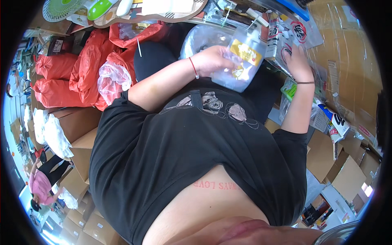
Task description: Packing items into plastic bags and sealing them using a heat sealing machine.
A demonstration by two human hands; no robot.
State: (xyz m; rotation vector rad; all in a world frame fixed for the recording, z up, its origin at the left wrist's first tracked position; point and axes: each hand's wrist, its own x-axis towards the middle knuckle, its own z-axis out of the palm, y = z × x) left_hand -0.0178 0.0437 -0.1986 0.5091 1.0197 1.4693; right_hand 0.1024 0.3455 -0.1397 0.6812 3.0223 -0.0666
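Note:
My left hand (215, 61) grips a translucent plastic container (234, 83) with a yellow label, fingers and thumb closed on its near left side. It is held tilted above my lap, and I cannot tell whether it is a bottle or a stiff pouch. To the right, my right hand (299, 65) reaches forward with fingers apart, resting on or just over white printed packaging (272, 38) with black and red marks. Whether the fingertips touch it is hard to tell. Behind my left hand sits a clear plastic bag (198, 40).
Red plastic bags (61, 92) are piled at the left, beside cardboard boxes (83, 126). A green fan (61, 9) stands on the table at the far left. A large taped carton (345, 61) rises at the right. Another person (43, 185) is at the far left.

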